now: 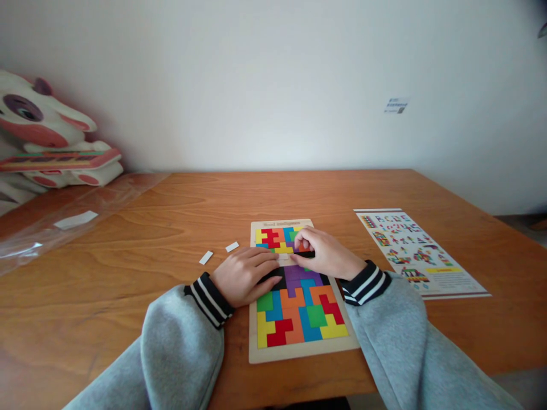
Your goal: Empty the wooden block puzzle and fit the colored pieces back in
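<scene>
A wooden puzzle board (305, 352) filled with coloured block pieces lies lengthwise in front of me. My left hand (248, 275) rests on its left side, fingers stretched out flat and thumb beside a black piece (280, 279). Fingers and thumb of my right hand (329, 253) pinch a dark, narrow puzzle piece (304, 254) over the upper part of the board. Between the two hands shows a pale bare strip (283, 259). My fingers hide some of the pieces around it.
Two small white slips (205, 257) lie left of the board. A printed pattern sheet (427, 256) is to the right. At the back left, a toy animal with a keyboard (60, 156) stands behind clear plastic wrapping (106, 196). The wooden table (213, 199) meets a white wall.
</scene>
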`<state>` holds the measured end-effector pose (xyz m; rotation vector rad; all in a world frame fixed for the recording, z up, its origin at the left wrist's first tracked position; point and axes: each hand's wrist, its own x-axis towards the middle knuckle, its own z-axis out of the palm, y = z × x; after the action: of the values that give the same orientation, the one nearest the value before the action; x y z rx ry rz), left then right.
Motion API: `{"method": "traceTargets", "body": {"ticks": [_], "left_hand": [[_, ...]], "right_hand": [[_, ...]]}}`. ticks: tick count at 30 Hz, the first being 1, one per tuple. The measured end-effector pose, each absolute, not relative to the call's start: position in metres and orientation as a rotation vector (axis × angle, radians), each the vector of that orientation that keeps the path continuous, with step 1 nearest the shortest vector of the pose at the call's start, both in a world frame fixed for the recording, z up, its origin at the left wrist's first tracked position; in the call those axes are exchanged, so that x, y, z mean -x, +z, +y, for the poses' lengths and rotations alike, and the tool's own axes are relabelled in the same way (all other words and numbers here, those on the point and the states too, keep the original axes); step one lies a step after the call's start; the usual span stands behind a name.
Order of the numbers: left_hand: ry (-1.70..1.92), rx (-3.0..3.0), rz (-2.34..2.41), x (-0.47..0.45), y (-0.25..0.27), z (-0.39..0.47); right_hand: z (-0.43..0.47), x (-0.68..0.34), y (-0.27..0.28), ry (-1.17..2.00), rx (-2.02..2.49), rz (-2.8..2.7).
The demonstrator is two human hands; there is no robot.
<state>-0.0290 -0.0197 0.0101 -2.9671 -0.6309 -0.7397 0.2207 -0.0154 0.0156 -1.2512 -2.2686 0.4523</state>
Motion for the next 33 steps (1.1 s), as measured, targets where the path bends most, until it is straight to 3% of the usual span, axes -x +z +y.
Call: {"method": "traceTargets", "body": {"ticks": [33], "left_hand": [[-0.713,3.005,-0.624,0.028,0.014,-0.020]], "right_hand": [[-0.013,-0.229,0.033,0.603,1.240,-2.232]]}}
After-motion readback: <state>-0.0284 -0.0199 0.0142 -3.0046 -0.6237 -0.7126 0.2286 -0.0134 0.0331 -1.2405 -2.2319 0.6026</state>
